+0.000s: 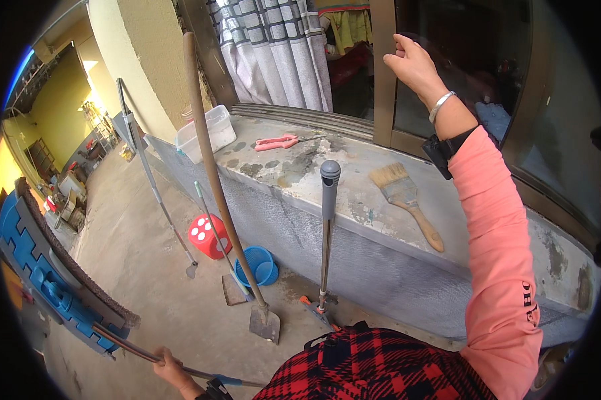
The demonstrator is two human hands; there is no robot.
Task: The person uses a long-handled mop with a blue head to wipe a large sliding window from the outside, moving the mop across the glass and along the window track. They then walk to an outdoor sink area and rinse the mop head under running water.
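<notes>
My left hand [168, 366] grips the metal pole [135, 347] of a flat mop. Its blue and grey head [55, 285] is raised at the left, with a dark fringed pad along one side. Higher up, my right hand [414, 65] is lifted in front of the sliding window's dark glass [455, 55], close to the brown window frame [384, 80]. Its fingers are bent, thumb and forefinger apart, and I see nothing held; whether it touches the window is unclear. Below that arm, a wide paintbrush [405, 200] with a wooden handle lies on the concrete ledge [350, 200].
Pink-handled pruning shears [278, 143] and a clear plastic box [220, 127] sit on the ledge. A wooden-handled shovel [205, 150], a grey-handled floor tool [326, 240] and a scraper pole [155, 185] stand upright. A blue basket [260, 267] and red dice-like cube [208, 235] are on the floor.
</notes>
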